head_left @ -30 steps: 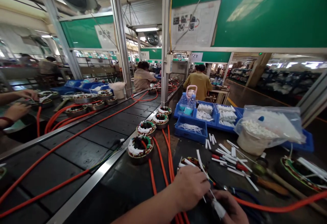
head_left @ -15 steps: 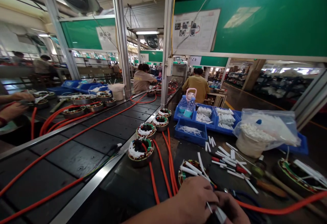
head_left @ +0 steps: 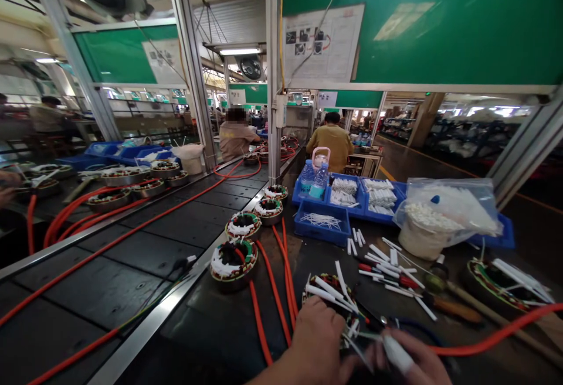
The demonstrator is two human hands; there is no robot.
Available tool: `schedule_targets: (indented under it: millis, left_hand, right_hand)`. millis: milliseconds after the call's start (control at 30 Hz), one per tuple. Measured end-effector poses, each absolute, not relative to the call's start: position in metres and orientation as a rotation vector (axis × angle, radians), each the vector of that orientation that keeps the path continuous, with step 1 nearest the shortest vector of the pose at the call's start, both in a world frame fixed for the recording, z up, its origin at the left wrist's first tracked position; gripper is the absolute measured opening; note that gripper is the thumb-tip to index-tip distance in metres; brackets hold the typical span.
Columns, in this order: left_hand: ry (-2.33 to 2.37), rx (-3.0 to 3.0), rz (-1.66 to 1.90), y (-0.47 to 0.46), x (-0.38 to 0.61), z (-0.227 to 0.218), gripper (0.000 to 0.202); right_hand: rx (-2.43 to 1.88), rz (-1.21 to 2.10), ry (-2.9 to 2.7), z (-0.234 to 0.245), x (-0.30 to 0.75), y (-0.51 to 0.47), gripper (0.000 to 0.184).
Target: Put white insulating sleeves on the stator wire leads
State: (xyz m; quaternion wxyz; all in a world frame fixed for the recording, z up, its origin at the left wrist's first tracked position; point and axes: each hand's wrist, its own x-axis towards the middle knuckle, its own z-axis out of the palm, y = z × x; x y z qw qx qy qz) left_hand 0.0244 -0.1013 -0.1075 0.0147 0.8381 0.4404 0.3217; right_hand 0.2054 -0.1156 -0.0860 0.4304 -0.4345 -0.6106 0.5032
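Note:
In the head view, my left hand [head_left: 315, 335] bends over the near side of a motor stator [head_left: 310, 294], its fingers closed at the rim and partly hidden. Several white sleeves [head_left: 328, 287] stick up from this stator. Just right of it, my right hand [head_left: 420, 357] is closed in a pinch and blurred by motion. A thin white strand [head_left: 368, 335] runs from the stator side to its fingertips. Something white and wide [head_left: 396, 351] covers or lies along a right-hand finger; I cannot tell which.
Finished-looking stators [head_left: 233, 262] with orange cables line the metal edge of the conveyor [head_left: 171, 215]. Loose white sleeves [head_left: 387, 265] and a wooden-handled tool [head_left: 457, 309] lie to the right. Behind stand blue bins [head_left: 323, 227] and a bagged tub [head_left: 422, 238]. Another stator [head_left: 497, 291] sits far right.
My hands were close together in front of the stator. Now they are apart: the left has moved onto the stator's near side, the right sits further right. The whole view has shifted slightly.

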Motion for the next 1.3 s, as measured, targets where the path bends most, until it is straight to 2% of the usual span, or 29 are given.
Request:
schedule_targets:
  millis: [100,233,333,400,500,600,700,800,867,967,1033,1100,1300]
  left_hand:
    - [1.418,2.608,1.023,-0.095,0.029,-0.119,0.035]
    - [1.445,2.603,0.991,-0.096,0.032,-0.111,0.035]
    - [1.355,2.621,0.928,-0.106,0.021,-0.088,0.049]
    - [1.204,2.681,0.978,-0.109,0.006,-0.070,0.057]
    - [0.939,2.850,0.903,-0.101,-0.020,-0.049,0.042]
    - [0.843,2.968,0.466,-0.083,-0.038,-0.038,0.045]
    - [0.843,3.067,0.198,-0.069,-0.045,-0.035,0.046]
    - [0.788,3.186,0.132,-0.064,-0.043,-0.036,0.032]
    - [0.771,3.229,0.123,-0.066,-0.033,-0.040,0.028]
    - [0.983,3.191,0.184,-0.071,-0.002,-0.044,0.038]
    - [1.239,3.109,0.199,-0.072,0.022,-0.041,0.045]
    - [1.389,3.047,0.123,-0.069,0.036,-0.031,0.052]
    - [0.993,3.005,-0.045,-0.048,0.000,-0.006,0.062]
  right_hand:
    - [-1.192,1.226,-1.464,-0.062,0.159,-0.084,0.024]
    - [-1.219,1.242,-1.507,-0.056,0.143,-0.061,0.025]
    - [-1.047,1.167,-1.674,-0.061,0.175,-0.070,0.024]
    - [-1.070,0.872,-1.860,-0.067,0.202,-0.081,0.026]
    - [-1.305,0.345,-2.202,-0.079,0.242,-0.096,0.053]
    - [-1.533,-0.008,-2.349,-0.094,0.304,-0.104,0.040]
    - [-1.708,-0.256,-2.177,-0.104,0.391,-0.107,0.025]
    - [-1.739,-0.318,-2.059,-0.099,0.452,-0.101,0.030]
    - [-1.809,-0.366,-1.949,-0.082,0.451,-0.088,0.033]
    - [-2.066,-0.407,-1.736,-0.046,0.388,-0.058,0.037]
    - [-2.237,-0.240,-1.938,-0.029,0.325,-0.036,0.038]
    - [-2.172,-0.135,-2.128,-0.024,0.266,-0.018,0.032]
    - [-1.935,0.039,-2.463,-0.061,0.190,0.002,0.028]
